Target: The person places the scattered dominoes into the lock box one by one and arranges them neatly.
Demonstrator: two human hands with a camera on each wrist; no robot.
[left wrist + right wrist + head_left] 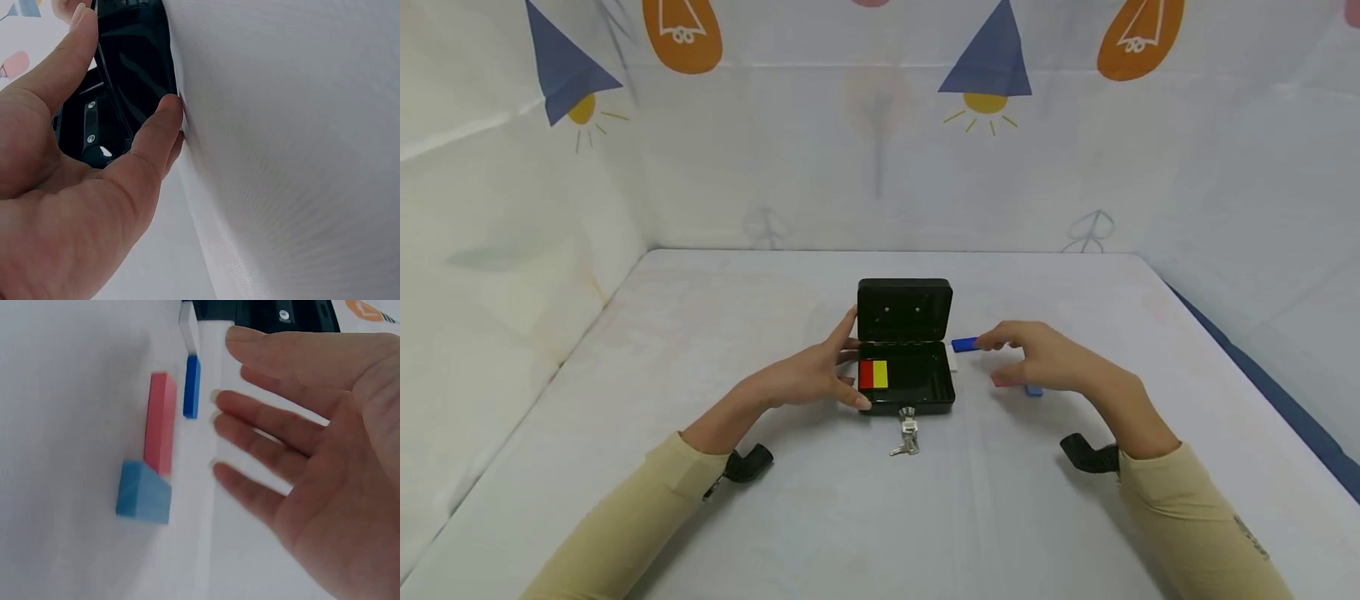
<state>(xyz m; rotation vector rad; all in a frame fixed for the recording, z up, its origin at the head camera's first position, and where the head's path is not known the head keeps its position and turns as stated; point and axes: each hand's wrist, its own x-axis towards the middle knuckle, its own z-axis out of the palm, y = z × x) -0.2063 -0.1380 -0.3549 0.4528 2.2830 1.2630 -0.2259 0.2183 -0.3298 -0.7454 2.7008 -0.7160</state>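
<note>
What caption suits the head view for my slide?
Left hand steadies open black cash box; right hand hovers over coloured blocks.

This looks like a makeshift recording booth rather than a lived-in room. A flat counter (820,508) draped in plain white cloth fills the floor of the scene, and pale fabric walls (775,167) printed with blue cones, orange bulb shapes and yellow lamps close it in on three sides like a tent. A strip of dark blue material (1285,400) shows along the right edge where the cloth ends. Small black cameras strapped at both wrists (748,464) mark it as a data-collection setup. The only props are a small black metal cash box (906,350) with keys and a few coloured blocks.
</note>
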